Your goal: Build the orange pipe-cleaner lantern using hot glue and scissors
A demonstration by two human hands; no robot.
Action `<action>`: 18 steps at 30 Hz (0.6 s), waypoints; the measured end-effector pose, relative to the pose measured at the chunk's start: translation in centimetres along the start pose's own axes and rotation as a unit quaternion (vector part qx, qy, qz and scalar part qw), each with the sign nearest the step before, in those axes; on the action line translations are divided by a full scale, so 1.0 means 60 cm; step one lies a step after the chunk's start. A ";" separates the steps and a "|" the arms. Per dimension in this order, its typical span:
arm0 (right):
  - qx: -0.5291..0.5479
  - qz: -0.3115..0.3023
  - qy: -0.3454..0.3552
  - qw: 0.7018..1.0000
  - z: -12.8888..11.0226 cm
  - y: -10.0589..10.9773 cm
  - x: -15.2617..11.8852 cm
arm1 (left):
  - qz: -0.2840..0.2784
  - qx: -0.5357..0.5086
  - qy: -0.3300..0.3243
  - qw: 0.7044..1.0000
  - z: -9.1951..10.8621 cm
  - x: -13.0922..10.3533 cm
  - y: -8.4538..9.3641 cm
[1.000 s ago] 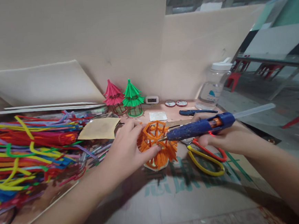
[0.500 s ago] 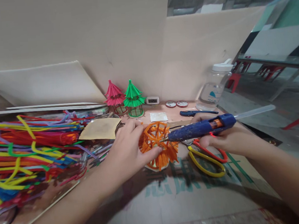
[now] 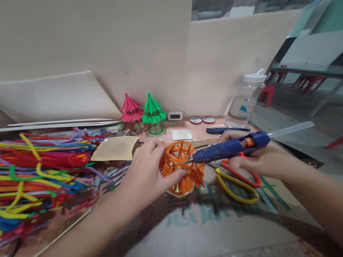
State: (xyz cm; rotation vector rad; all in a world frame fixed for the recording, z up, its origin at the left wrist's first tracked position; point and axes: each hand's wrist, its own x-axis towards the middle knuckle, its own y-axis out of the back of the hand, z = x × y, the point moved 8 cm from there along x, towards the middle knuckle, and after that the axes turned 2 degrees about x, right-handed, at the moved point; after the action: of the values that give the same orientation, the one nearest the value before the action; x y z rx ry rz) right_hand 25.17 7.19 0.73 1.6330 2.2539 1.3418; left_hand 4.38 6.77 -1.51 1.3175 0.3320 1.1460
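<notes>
My left hand (image 3: 152, 165) grips the left side of an orange pipe-cleaner pavilion (image 3: 186, 181), its thumb lying across the front. The pavilion has an open lattice top and a fringed layer below. In my right hand (image 3: 248, 160) is a blue hot glue gun (image 3: 229, 147), with a clear glue stick (image 3: 292, 129) poking out of its back end. The gun's metal tip meets the pavilion's upper part near my left thumb; whether glue is coming out cannot be seen. A red light glows by the gun's handle, where my fingers are partly hidden.
Scissors (image 3: 238, 188) with red and yellow handles lie below the glue gun. Bundled pipe cleaners (image 3: 43, 162) fill the left side. At the back stand pink (image 3: 131, 112) and green (image 3: 153, 112) pavilions, a small clock (image 3: 175, 116), a blue cutter (image 3: 228, 130) and a water bottle (image 3: 243, 101).
Almost nothing differs. The view has shifted very slightly, while both hands, the glue gun and the orange pavilion keep the same places.
</notes>
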 end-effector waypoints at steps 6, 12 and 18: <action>-0.013 0.000 -0.022 1.000 -0.001 0.003 0.001 | 0.005 -0.003 -0.002 1.000 0.002 -0.001 0.003; 0.035 -0.029 -0.035 0.998 0.005 -0.002 0.002 | 0.003 -0.012 -0.003 1.000 -0.002 0.003 0.001; 0.111 -0.052 -0.035 0.992 0.030 -0.004 -0.002 | -0.011 -0.024 0.005 1.000 -0.018 0.009 0.001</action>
State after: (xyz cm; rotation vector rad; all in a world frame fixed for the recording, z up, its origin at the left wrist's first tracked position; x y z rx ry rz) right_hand 25.94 8.16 -0.57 1.5691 2.4833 1.0244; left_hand 3.78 7.84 -1.60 1.2645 0.3239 1.1358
